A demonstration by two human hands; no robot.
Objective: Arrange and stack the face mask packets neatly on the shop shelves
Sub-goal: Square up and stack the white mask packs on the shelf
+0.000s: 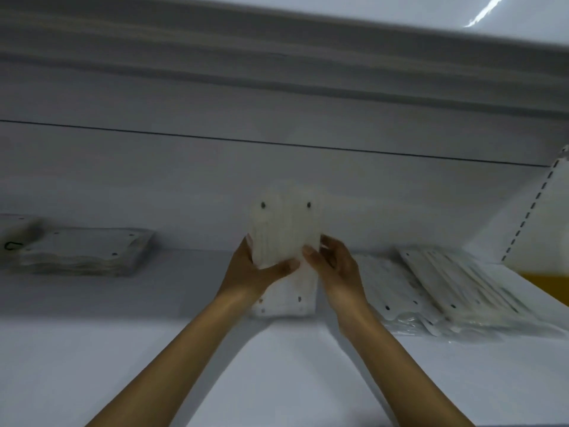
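Note:
Both my hands hold a bundle of clear face mask packets (284, 226) upright over the white shelf (154, 349). My left hand (255, 269) grips its lower left edge, thumb across the front. My right hand (334, 266) grips the lower right edge. Beneath the bundle, between my wrists, another packet (286, 298) lies flat on the shelf. A neat stack of packets (83, 251) sits at the left. A loose, fanned pile of packets (437, 291) lies at the right.
The shelf's white back panel (277, 167) rises behind the packets, with an upper shelf's underside (277, 57) overhead. A slotted upright (529, 211) stands at the right, and a yellow surface (542, 286) shows beyond the pile.

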